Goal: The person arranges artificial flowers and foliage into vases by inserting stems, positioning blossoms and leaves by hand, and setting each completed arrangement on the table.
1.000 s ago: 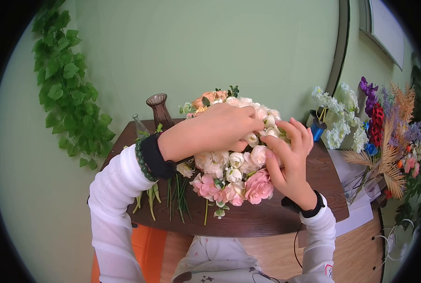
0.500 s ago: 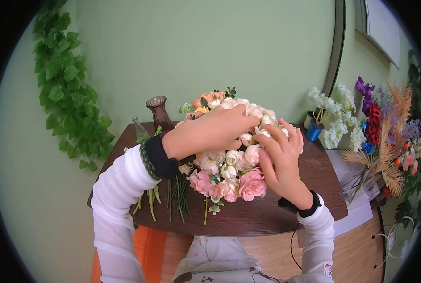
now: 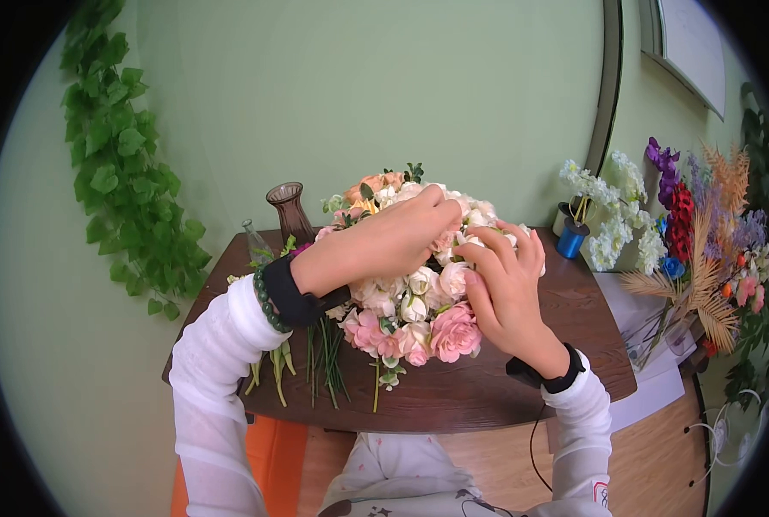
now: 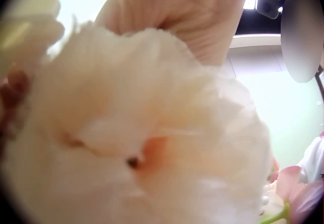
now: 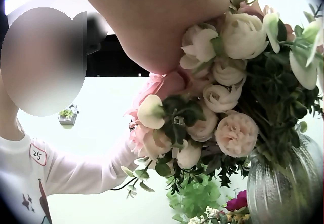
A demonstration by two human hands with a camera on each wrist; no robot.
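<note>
A bouquet of white, peach and pink flowers (image 3: 414, 308) stands on the table; the right wrist view shows its stems in a ribbed glass vase (image 5: 281, 193). My left hand (image 3: 384, 237) reaches over it from the left, fingers curled down round a pale pink flower (image 3: 444, 245); the fingertips are partly hidden. My right hand (image 3: 509, 297) lies against the bouquet's right side, fingers spread and slightly bent, touching white blooms. A large pale flower (image 4: 136, 107) fills the left wrist view below my hand (image 4: 177, 11).
A brown glass vase (image 3: 289, 211) and a small clear bottle (image 3: 256, 241) stand behind on the left. Loose green stems (image 3: 323, 366) lie at the table's left. On the right are a blue spool (image 3: 571, 240), white blossoms (image 3: 608, 215) and mixed dried flowers (image 3: 701, 276).
The bouquet has shifted slightly left and up in view, both hands with it. A pale pink flower now shows beneath my left fingers.
</note>
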